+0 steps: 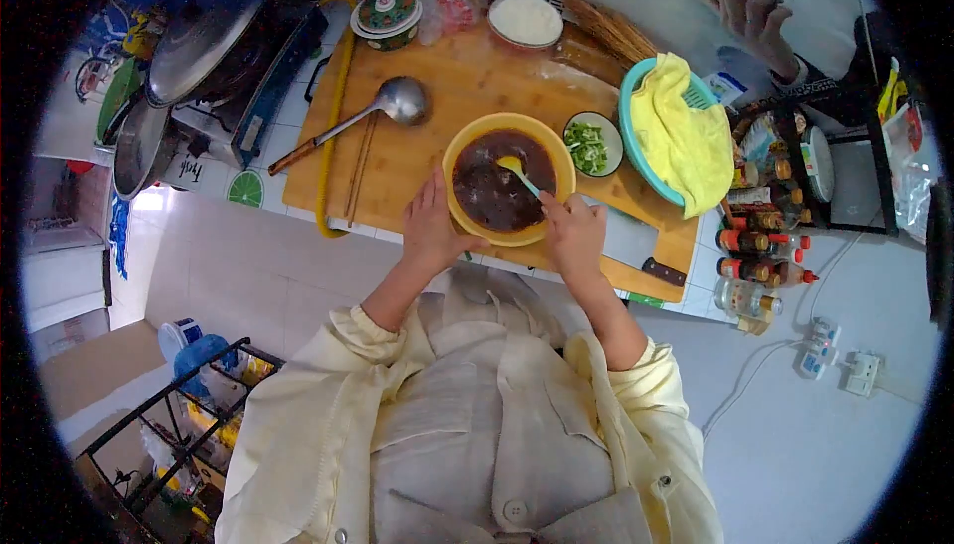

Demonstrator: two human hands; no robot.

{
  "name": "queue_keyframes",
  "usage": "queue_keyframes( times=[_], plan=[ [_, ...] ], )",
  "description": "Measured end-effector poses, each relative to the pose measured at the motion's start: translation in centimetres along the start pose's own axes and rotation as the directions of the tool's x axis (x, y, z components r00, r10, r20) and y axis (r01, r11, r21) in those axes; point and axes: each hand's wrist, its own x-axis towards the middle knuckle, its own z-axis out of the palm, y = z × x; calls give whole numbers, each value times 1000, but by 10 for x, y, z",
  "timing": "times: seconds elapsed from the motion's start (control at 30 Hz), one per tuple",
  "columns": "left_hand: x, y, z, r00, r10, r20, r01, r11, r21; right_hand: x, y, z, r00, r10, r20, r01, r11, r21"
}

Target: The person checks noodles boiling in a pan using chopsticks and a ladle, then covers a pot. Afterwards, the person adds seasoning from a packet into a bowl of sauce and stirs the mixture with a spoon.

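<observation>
A yellow bowl (505, 238) of dark brown liquid (483, 186) sits near the front of a wooden cutting board (328, 171). My left hand (433, 224) steadies the bowl at its left and near side, thumb spread along the front. In my right hand (574, 234) is the pale handle of a spoon (515, 168), its yellow head at the liquid's surface. Right of the bowl stands a small dish (614, 155) of chopped green onion (587, 148). By my right hand lies a cleaver (628, 236), partly hidden behind that hand.
A ladle (400, 101) and chopsticks (362, 168) lie left. Behind are a lidded pot (387, 17) and a bowl of white powder (526, 22). A yellow cloth (681, 132) drapes over a turquoise basket (628, 97). Several sauce bottles (760, 242) line the right; a wok (204, 32) stands far left.
</observation>
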Motion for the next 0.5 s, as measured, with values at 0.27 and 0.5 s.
queue_keyframes(
  times=[0.27,0.5],
  plan=[
    [1,2,0,999,-46,22,46,999,-7,-14,6,-33,930,318,187,-322,947,-9],
    [2,4,-2,999,-41,22,41,999,2,-43,12,-17,822,485,300,-569,725,388]
  ],
)
